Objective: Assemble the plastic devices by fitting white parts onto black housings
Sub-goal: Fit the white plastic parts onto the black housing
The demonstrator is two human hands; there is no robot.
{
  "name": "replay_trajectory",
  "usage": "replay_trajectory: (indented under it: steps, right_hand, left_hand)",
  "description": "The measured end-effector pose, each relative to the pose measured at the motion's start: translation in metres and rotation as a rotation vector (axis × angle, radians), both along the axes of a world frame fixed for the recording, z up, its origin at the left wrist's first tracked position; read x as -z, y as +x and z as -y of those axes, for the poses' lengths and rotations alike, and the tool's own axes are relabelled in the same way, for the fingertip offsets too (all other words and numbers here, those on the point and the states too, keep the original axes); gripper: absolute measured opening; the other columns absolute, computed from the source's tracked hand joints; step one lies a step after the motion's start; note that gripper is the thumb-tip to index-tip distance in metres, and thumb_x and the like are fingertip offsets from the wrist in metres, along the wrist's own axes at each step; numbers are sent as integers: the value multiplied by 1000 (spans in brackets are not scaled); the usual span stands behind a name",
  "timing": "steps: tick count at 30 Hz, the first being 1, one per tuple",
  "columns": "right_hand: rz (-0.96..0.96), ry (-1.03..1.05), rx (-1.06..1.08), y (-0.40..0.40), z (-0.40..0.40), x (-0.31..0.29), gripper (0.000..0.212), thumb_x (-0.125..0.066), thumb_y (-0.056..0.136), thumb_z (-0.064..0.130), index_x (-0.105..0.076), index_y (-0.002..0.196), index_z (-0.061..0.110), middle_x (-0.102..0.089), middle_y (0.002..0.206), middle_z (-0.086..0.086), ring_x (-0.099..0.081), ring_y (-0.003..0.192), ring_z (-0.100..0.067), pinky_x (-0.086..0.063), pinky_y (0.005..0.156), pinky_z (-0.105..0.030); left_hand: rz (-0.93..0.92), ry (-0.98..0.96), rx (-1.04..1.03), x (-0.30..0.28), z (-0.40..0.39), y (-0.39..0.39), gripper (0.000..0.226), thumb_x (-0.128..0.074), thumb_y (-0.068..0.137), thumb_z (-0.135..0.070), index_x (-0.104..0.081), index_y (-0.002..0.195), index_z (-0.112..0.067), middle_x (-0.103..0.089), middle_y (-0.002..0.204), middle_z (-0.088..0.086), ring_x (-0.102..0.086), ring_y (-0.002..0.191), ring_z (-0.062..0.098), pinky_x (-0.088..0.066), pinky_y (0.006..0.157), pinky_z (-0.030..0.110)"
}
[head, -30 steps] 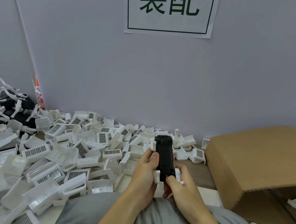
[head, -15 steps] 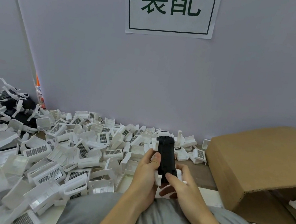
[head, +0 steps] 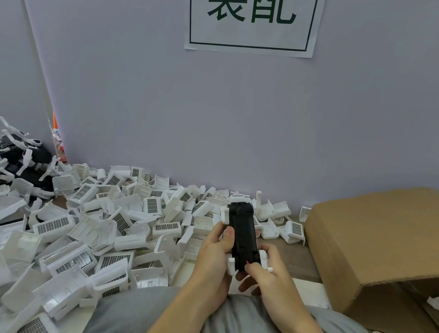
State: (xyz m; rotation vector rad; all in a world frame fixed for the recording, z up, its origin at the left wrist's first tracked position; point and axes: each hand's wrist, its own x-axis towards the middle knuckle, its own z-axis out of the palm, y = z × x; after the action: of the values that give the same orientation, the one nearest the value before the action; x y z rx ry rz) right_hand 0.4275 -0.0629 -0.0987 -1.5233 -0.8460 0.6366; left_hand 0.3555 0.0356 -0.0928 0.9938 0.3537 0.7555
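Lavender-grey wall (head: 246,119) fills the upper two thirds of the frame, with a white paper sign (head: 252,14) top centre, dark green characters inside a thin border. Table (head: 306,285) runs along the bottom, mostly buried.

Pile of white parts (head: 99,223) covers the lower left and centre: loose shells, many with dark grille patches, lying at all angles right up to the wall. Far left edge: a heap of assembled units (head: 5,155), black bodies with white arms sticking out. Cardboard box (head: 386,244) lies on its side at the right edge, open end facing lower right; a few white pieces show inside and beside it.

Black housing (head: 242,230) is held up centre frame, just above the person's lap, long axis pointing away toward the wall. White part (head: 230,265) sits at its near end, tabs showing on both sides; whether it is fully seated I cannot tell.

Left hand (head: 213,260) wraps the housing from the left, thumb pressed on its left edge. Right hand (head: 267,279) grips the near end from the right, thumb tip on the bottom of the black body, beside a small red spot. Both hands are curled round the assembly.

Grey clothing (head: 219,331) fills the bottom centre.
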Motion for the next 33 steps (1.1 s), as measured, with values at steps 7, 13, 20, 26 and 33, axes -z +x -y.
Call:
replay_trajectory:
  steps: [7,13,20,26,33]
  right_hand:
    - [36,-15,22,-1,1,-1,18,-54,95,14,-54,107,27,-72,81,-6,-65,64,-11,-46,55,-15]
    - [0,20,23,-4,2,-3,10,-57,98,25,-55,107,26,-72,74,-4,-65,64,-12,-45,53,-14]
    - [-9,13,5,-2,0,-2,14,-56,98,12,-54,109,21,-68,73,-5,-61,61,-12,-44,53,-15]
    - [-3,4,-6,-1,1,-1,18,-56,95,13,-54,108,26,-69,73,-3,-62,64,-13,-45,57,-18]
    - [15,-21,12,-1,1,-2,21,-54,94,11,-54,107,27,-70,78,-4,-62,64,-11,-47,57,-17]
  left_hand:
    - [-21,50,13,1,1,0,26,-43,107,-23,-59,113,-4,-71,110,22,-57,59,24,-38,46,30]
    - [-3,25,4,0,2,0,26,-42,107,-22,-60,114,-4,-73,109,20,-62,65,24,-44,49,30]
    - [-31,8,-18,-1,2,1,26,-42,107,-20,-58,116,-2,-75,104,17,-62,60,26,-38,45,27]
    - [-8,10,-16,-3,4,-1,26,-42,106,-21,-59,112,-3,-75,105,17,-58,57,26,-36,44,28]
    - [-32,17,-26,-2,3,0,26,-42,106,-21,-59,112,-2,-73,106,20,-56,63,28,-37,46,30]
